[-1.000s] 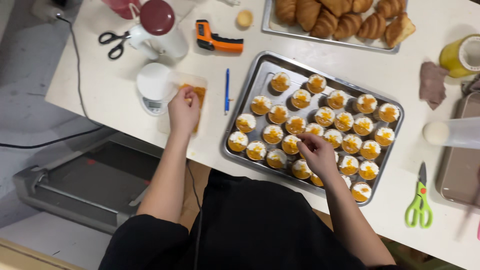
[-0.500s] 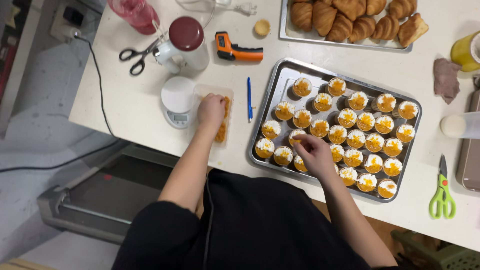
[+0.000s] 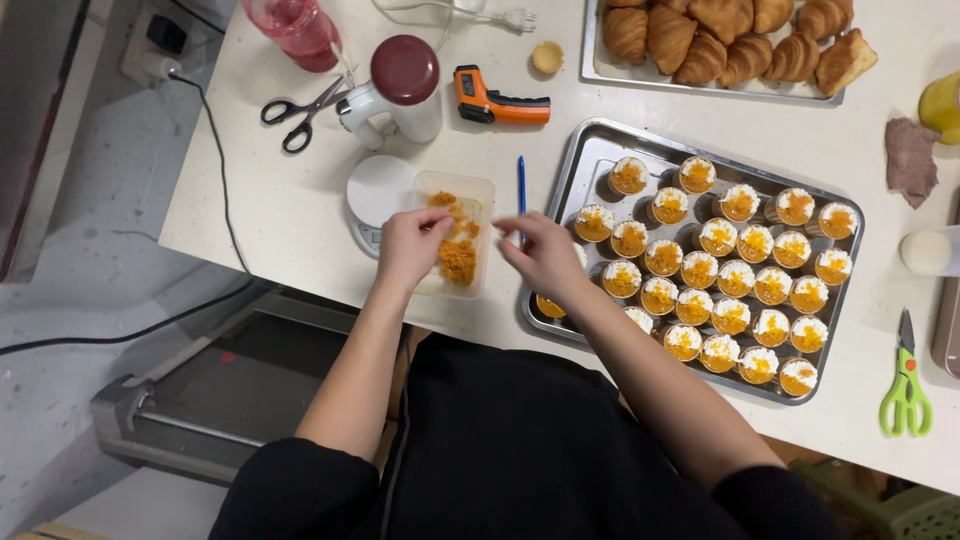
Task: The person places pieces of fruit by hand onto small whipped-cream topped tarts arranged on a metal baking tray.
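Left hand (image 3: pixel 410 245): fingers bent, fingertips at the left rim of the tub (image 3: pixel 458 246), touching it; whether they pinch the wall or only steady it cannot be told. Tub is clear plastic, rectangular, with orange crumbs (image 3: pixel 458 258) heaped in its near half. It lies just right of the left hand, between the two hands.

Scale (image 3: pixel 378 195): white, round platform, just beyond the left hand, touching the tub's left side. Scissors (image 3: pixel 302 112) with black handles and a white grinder (image 3: pixel 398 92) with a dark red lid lie farther out, well apart from the hand.

Surface (image 3: pixel 270 215): bare white stretch left of the left hand up to the edge. The near edge runs just under both wrists, so little room toward the body.

Pen (image 3: pixel 521 192): blue, lying between tub and tray, just beyond the right hand.

Right hand (image 3: pixel 542 255): fingers loosely curled, fingertips pointing toward the tub's right rim, just beside it; nothing seen held. The hand lies over the tray's near-left corner.

Tray (image 3: pixel 592 150): metal, right of the right hand, filled with rows of cups (image 3: pixel 745 275) topped white and orange. Green scissors (image 3: pixel 906 385) lie beyond the tray's right end, well apart.
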